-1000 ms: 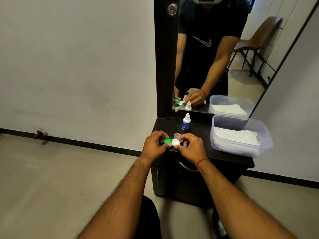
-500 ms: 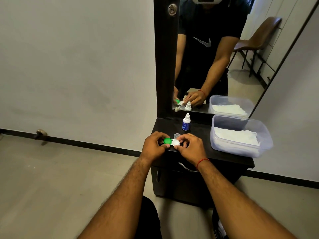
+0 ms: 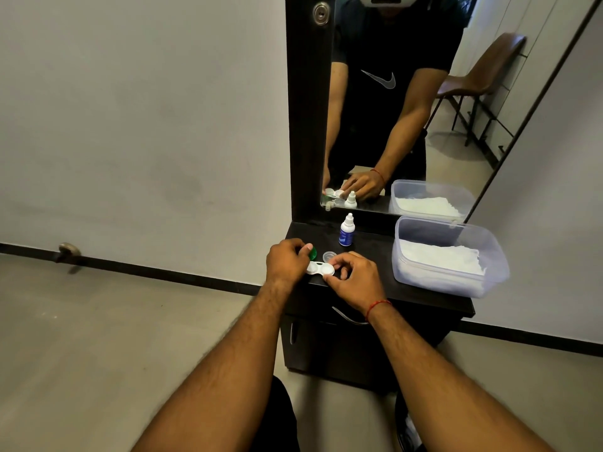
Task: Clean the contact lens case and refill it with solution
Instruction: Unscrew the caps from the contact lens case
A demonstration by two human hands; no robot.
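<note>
Contact lens case [image 3: 320,268]: white, two wells side by side, lying flat near the front left edge of my dark vanity top [image 3: 368,246]. Its long axis runs left to right across my view, wells facing up. The left well appears uncapped; whether the right well is capped I cannot tell.

My left hand [image 3: 285,261] is curled at the case's left end, fingers closed narrowly around the green cap [image 3: 312,252], which is lifted off the case and tilted, pinched between thumb and fingertips. My right hand [image 3: 355,278] sits at the case's right end, thumb and forefinger pinching its edge, remaining fingers loosely bent above the surface. A red thread bracelet [image 3: 375,308] circles my right wrist. Both forearms reach forward from the bottom of the view.

A small clear cap [image 3: 329,256] lies on the top just behind the case. Farther back stands the solution bottle [image 3: 347,230], white with a blue label, upright, nozzle up. To the right, a translucent plastic tub [image 3: 450,256] with white tissues [image 3: 440,260] inside sits on the same surface, well apart from the case.

A mirror [image 3: 408,109] in a dark frame rises behind the top. Plain grey wall [image 3: 146,125] to the left, pale floor [image 3: 98,321] below, dark baseboard between them.
</note>
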